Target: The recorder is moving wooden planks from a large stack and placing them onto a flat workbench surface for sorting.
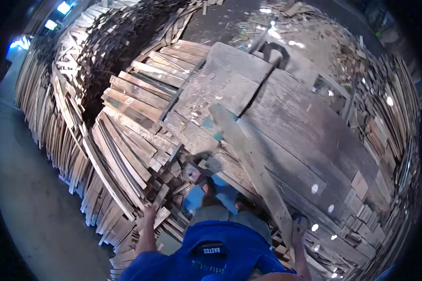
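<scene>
A long, pale wooden plank (pixel 254 165) slants across the saw table, its far end over the table top and its near end at my right side. My right hand (pixel 300 228) is closed on the plank's right edge near that end. To the left, my left hand (pixel 147 217) is at the near ends of a stack of wooden strips (pixel 119 154). Its fingers look curled on a strip end, though they are small and partly hidden. The worn table top (pixel 295 126) has a dark slot running through it, with a dark curved metal part (pixel 275 52) at the slot's far end.
Long rows of stacked strips (pixel 47 112) curve along the left, beside a grey floor (pixel 23 187). More stacked wood (pixel 384 131) lines the right. Sawdust and scraps (pixel 321 44) lie beyond the table. Loose offcuts (pixel 173 220) surround my feet.
</scene>
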A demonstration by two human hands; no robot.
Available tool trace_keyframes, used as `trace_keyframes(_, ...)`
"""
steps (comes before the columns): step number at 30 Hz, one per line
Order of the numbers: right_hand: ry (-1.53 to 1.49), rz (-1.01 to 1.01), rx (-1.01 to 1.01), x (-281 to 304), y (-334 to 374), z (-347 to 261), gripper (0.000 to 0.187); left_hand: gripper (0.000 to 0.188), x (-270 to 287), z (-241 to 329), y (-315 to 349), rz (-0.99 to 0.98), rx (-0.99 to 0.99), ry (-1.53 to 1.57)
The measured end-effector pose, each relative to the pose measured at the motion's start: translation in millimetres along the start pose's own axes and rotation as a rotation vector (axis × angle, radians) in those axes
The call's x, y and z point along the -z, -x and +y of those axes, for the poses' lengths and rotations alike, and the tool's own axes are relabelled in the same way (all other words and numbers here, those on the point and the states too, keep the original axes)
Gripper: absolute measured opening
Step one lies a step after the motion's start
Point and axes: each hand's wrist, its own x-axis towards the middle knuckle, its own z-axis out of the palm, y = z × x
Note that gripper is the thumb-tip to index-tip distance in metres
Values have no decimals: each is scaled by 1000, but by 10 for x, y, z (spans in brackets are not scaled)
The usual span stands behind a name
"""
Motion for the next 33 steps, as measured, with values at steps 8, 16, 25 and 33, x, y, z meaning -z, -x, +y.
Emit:
trace_keyframes(8, -323, -283, 590, -728, -1039, -6503, 85, 39, -512, -788, 194, -631, 190, 323)
trace_keyframes(16, -389, 199, 1412, -516, 377, -9943, 53, 49, -108, 222, -888, -561, -124, 476)
trace_keyframes(25, 470, -408, 900, -2627, 87, -6109, 55, 48, -842, 49, -2432, -599, -130, -29)
trace_keyframes(33, 199, -221, 615, -3011, 202, -5555, 27, 40, -1619, 1205, -3617, -544, -517, 329)
